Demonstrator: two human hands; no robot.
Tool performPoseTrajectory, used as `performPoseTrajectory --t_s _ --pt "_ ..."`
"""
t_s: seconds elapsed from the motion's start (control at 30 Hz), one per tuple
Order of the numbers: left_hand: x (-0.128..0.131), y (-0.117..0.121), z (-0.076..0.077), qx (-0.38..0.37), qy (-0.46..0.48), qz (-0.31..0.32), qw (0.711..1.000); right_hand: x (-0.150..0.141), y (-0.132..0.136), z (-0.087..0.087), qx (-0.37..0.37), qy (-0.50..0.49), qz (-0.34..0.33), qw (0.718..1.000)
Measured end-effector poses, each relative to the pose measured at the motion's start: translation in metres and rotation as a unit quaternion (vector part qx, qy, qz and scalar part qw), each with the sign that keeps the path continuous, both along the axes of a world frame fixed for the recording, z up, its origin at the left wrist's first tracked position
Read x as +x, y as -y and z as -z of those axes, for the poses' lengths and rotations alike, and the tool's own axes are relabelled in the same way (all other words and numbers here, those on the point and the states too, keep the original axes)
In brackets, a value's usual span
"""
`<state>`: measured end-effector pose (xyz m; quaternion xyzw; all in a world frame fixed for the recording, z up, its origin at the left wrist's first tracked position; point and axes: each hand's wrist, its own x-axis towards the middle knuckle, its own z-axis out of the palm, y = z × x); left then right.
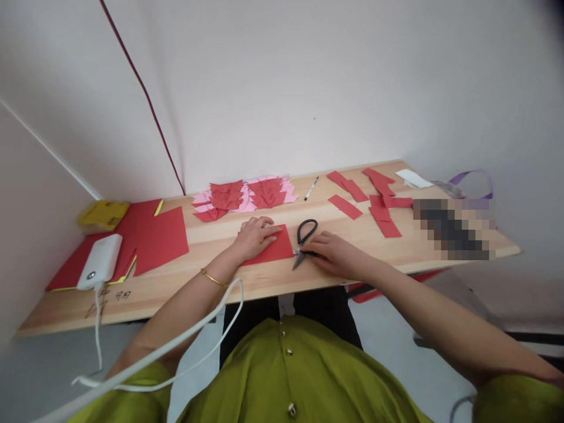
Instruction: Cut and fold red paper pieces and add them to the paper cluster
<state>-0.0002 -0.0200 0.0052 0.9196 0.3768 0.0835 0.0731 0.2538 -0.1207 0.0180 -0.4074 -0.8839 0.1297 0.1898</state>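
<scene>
My left hand [256, 238] lies on a red sheet of paper [279, 249] near the table's front edge, fingers stretched out over it. Close by its right edge, my right hand [335, 254] has its fingers closed on one handle of a pair of scissors [306, 232]. The other black handle loop shows beyond the fingers. Its blades point toward the front edge; the gripped handle is mostly hidden by the hand.
Folded red and pink paper pieces [267, 192] lie by the wall, with a pen [311, 188] beside them. Red strips [346, 207] are scattered rightward. Red sheets [165, 238], a yellow packet [103, 216] and a white power bank [100, 258] occupy the left. A white cable [176, 329] crosses my left arm.
</scene>
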Motion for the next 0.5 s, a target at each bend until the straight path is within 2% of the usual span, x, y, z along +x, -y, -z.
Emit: performPoseTrajectory --t_s 0.13,0.27,0.5 --pt "-0.011 -0.002 -0.005 0.014 -0.011 0.075 0.997 0.006 0.005 0.002 0.009 -0.012 0.008 1.000" --pt "-0.018 0.001 -0.001 -0.009 0.020 0.151 0.988 0.002 0.004 0.005 0.023 -0.019 -0.001 1.000" --pt "-0.017 0.005 0.001 -0.027 0.003 0.136 0.990 -0.003 0.009 0.013 0.036 -0.025 0.001 0.999"
